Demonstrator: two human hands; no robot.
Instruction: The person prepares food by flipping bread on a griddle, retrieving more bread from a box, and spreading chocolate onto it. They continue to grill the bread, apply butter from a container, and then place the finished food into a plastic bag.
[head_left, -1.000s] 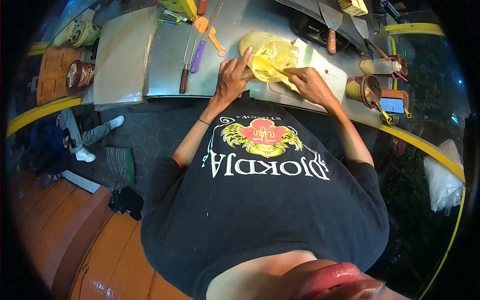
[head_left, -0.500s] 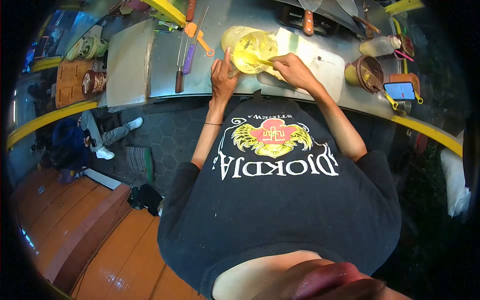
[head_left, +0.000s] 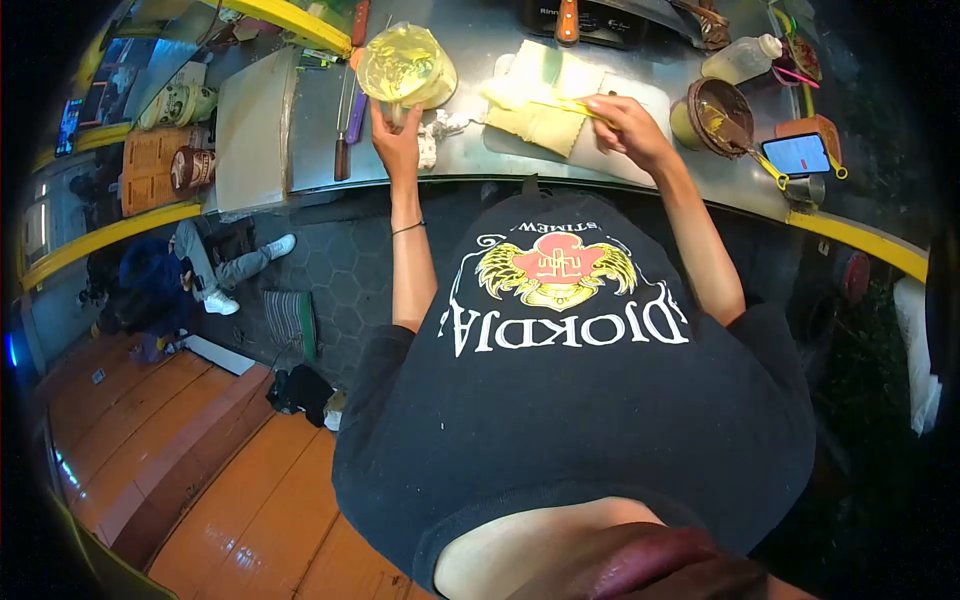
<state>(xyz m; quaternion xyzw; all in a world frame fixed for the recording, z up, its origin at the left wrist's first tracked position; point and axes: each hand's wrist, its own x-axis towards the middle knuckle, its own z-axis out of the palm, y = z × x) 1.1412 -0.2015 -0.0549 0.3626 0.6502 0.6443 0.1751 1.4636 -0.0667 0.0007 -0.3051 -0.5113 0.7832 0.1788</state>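
Observation:
My left hand is closed on the near side of a clear tub, which is smeared inside with pale yellow spread. A yellow spatula is gripped by its handle in my right hand. Its coated end lies over a square, pale yellow slice of bread, and I cannot make out where blade and spread divide. Under the bread is a white cutting board. Some crumpled white material sits between my left hand and the bread.
On the right stand a brown-smeared tub, a squeeze bottle and a phone. Leftward lie a purple-handled tool and a large pale board. A black stove is behind. Another person's legs show at left.
My left hand has moved the clear tub to the left, away from the bread. The spatula has come out of the tub and is now over the bread, still in my right hand.

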